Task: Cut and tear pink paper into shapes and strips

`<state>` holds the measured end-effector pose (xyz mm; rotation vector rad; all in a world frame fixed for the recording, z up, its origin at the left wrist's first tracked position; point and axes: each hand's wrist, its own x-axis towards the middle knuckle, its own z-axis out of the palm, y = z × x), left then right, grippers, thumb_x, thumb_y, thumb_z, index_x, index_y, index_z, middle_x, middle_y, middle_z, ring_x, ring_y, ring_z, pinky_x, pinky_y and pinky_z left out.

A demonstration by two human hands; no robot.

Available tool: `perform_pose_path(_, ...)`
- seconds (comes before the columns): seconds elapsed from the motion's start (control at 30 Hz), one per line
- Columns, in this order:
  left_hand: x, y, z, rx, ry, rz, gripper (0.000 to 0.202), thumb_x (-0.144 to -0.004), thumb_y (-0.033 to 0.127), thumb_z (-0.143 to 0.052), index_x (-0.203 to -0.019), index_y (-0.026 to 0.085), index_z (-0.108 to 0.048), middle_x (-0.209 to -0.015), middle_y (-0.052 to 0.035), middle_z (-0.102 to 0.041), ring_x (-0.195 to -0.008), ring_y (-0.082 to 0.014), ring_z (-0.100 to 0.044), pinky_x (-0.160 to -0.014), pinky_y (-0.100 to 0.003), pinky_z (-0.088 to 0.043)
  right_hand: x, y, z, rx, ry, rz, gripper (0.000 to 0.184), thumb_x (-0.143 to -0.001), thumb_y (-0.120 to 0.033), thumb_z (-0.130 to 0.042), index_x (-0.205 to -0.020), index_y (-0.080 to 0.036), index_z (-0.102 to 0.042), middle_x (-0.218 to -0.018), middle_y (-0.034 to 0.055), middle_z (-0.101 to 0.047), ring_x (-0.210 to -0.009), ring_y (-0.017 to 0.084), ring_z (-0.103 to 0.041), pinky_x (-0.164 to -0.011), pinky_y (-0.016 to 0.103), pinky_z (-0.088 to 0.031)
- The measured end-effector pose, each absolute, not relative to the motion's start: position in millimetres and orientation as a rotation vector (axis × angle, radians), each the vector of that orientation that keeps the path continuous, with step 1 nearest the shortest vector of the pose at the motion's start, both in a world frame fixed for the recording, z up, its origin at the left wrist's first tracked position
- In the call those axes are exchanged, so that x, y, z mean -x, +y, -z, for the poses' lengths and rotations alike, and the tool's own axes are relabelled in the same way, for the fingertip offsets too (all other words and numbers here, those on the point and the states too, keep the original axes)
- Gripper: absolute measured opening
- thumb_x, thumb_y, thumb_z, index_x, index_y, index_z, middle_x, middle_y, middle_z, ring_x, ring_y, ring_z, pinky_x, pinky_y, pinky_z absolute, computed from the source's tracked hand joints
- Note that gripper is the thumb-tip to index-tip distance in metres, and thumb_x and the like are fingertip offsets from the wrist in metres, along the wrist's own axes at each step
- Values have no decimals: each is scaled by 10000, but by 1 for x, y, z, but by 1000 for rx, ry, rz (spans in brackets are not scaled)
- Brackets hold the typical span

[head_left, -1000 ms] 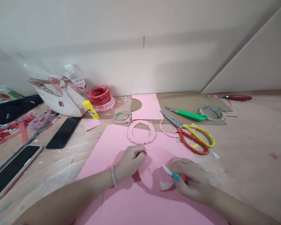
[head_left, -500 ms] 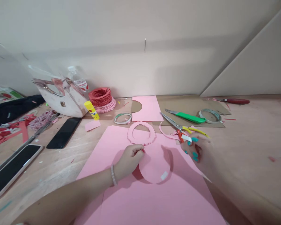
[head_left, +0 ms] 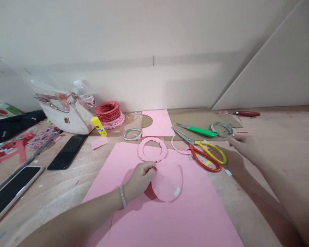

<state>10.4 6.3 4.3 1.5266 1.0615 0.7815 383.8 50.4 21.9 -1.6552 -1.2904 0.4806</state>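
My left hand (head_left: pixel 141 176) is closed, pinching the upper left edge of a pink paper circle (head_left: pixel 166 183) that is lifted a little off the pink sheet (head_left: pixel 170 223). A small white tape piece (head_left: pixel 176 191) sticks to the circle's lower right. Just beyond lies a ruffled pink paper ring (head_left: pixel 141 155). My right hand (head_left: pixel 240 144), slightly blurred, is stretched out at the right with nothing seen in it. It is near a tape roll (head_left: pixel 215 131) and the scissors with red and yellow handles (head_left: pixel 206 159). A white scrap (head_left: pixel 228 172) rests on the table close by.
A green utility knife (head_left: pixel 202 131) lies on cardboard (head_left: pixel 190 116) by the wall. Towards the left are another tape roll (head_left: pixel 132 138), a glue stick (head_left: pixel 99 126), stacked red rings (head_left: pixel 108 112), a white handbag (head_left: pixel 72 120) and two phones, one black (head_left: pixel 67 152). A red-handled tool (head_left: pixel 248 114) lies far right.
My right hand has moved away from the scissors to the right, towards the tape roll. The white strip it held is gone from its fingers. The left hand keeps its hold.
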Motion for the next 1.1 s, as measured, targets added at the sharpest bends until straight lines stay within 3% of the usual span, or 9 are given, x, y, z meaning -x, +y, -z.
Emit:
perform_pose_path(0.07, -11, 6, -5, -1524, 1066, -792, 146, -714, 236, -383, -585, 174, -351, -589, 37, -298, -588, -104, -319, -564, -221, -269, -392, 50, -22, 1716, -1495, -380, 339, -721, -112, -552, -385, -144, -516, -318, -26, -402, -331, 33, -371, -370, 250, -127)
perform_pose_path(0.23, -13, 4, -8, -1442, 1079, -768, 211, -770, 290, -410, -594, 179, -377, -520, 53, -340, -500, -93, -347, -499, -207, -279, -386, 48, -23, 1733, -1573, -234, 420, -713, -72, -560, -348, -169, -376, -303, -45, -311, -315, 19, -292, -345, 236, -127)
perform_pose_path(0.43, -13, 2, -12, -1398, 1071, -769, 212, -778, 307, -413, -612, 176, -418, -480, 58, -396, -448, -84, -364, -461, -202, -282, -360, 42, -37, 1714, -1486, -190, 198, -768, -194, -537, -572, -171, -518, -449, -39, -433, -439, 48, -388, -421, 225, -240)
perform_pose_path(0.57, -13, 2, -14, -1327, 1011, -837, 202, -769, 291, -439, -608, 171, -412, -523, 53, -408, -493, -80, -394, -490, -195, -312, -323, 35, -43, 1557, -1335, -583, 71, -792, -232, -484, -815, -183, -529, -529, -44, -499, -476, 86, -464, -476, 240, -332)
perform_pose_path(0.73, -14, 4, -14, -1194, 975, -951, 226, -761, 310, -469, -596, 171, -400, -516, 55, -396, -493, -78, -388, -480, -192, -306, -255, 6, -44, 1376, -1495, -1271, 457, -710, -142, -527, -1154, -235, -468, -804, -22, -611, -723, 132, -578, -639, 253, -444)
perform_pose_path(0.8, -13, 6, -11, -1161, 1010, -1012, 241, -760, 331, -480, -600, 172, -395, -518, 58, -389, -491, -77, -380, -472, -190, -295, -236, -4, -45, 1296, -1478, -1423, 503, -718, -145, -513, -1209, -224, -440, -754, -21, -614, -694, 135, -573, -611, 254, -437)
perform_pose_path(0.9, -13, 10, -7, -1145, 1090, -1063, 247, -753, 355, -492, -614, 175, -395, -519, 65, -379, -480, -76, -366, -461, -189, -282, -223, -13, -44, 1171, -1403, -1577, 367, -806, -302, -469, -1154, -190, -487, -703, 2, -613, -625, 147, -565, -515, 255, -408)
perform_pose_path(0.97, -14, 11, -5, -1183, 1126, -1045, 241, -751, 347, -488, -609, 176, -396, -505, 68, -372, -467, -75, -361, -457, -189, -278, -222, -14, -40, 1162, -1422, -1608, 292, -823, -413, -467, -960, -173, -561, -688, 20, -610, -579, 142, -553, -451, 243, -378)
perform_pose_path(1.1, -14, 10, -4, -1279, 1096, -966, 271, -782, 336, -466, -581, 173, -385, -483, 57, -386, -463, -77, -379, -470, -191, -304, -225, -11, -27, 1299, -1487, -1542, 404, -787, -547, -521, -625, -177, -499, -510, -11, -544, -410, 84, -431, -384, 214, -295)
